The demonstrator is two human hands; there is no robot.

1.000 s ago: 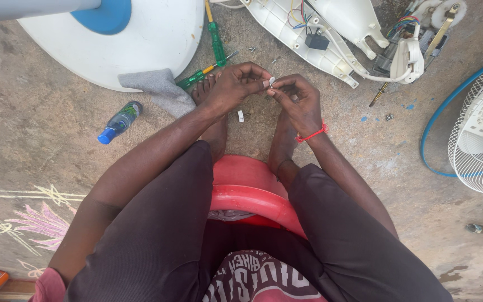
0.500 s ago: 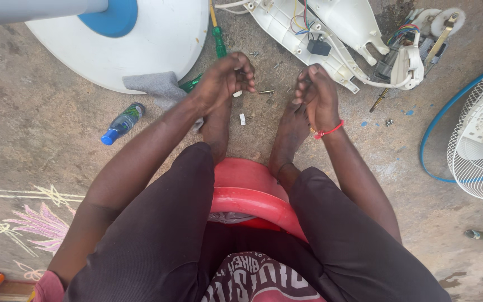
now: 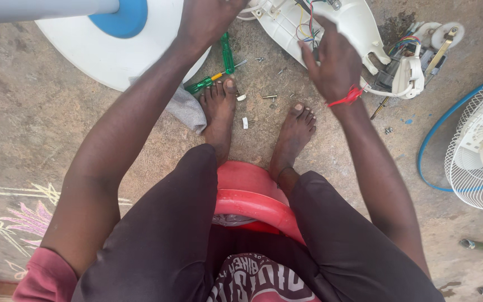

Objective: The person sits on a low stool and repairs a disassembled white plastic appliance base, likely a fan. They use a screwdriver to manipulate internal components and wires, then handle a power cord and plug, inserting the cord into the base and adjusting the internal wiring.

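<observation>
Head view, looking down on a seated person. The left hand (image 3: 205, 19) reaches to the top edge of the frame; its fingers run out of view there, so whether they are clenched or released cannot be told. Just below and to the right of that hand lie two green-handled screwdrivers (image 3: 226, 53) on the concrete floor (image 3: 34, 128), one upright in the picture, the other slanting toward the left foot (image 3: 219, 109).

The right hand (image 3: 334, 64) is blurred, its fingers (image 3: 315, 59) spread and released, grasping nothing. It hovers in front of the opened white fan housing (image 3: 359, 28), whose coloured wires (image 3: 304, 25) show just left of the fingertips. A red band (image 3: 346, 98) circles the wrist.

Below the fingers of both hands, between the left foot and the right foot (image 3: 294, 131), loose screws (image 3: 269, 97) and a small white part (image 3: 245, 122) lie scattered on the floor. A grey cloth (image 3: 188, 109) lies beside the left foot, touching the round white fan base (image 3: 85, 50) with its blue collar (image 3: 121, 17). Right of the right hand sit a fan motor assembly (image 3: 412, 59) and, farther out, a white wire fan guard (image 3: 479, 151) with a blue rim (image 3: 429, 145). The person sits on a red plastic stool (image 3: 250, 196).
</observation>
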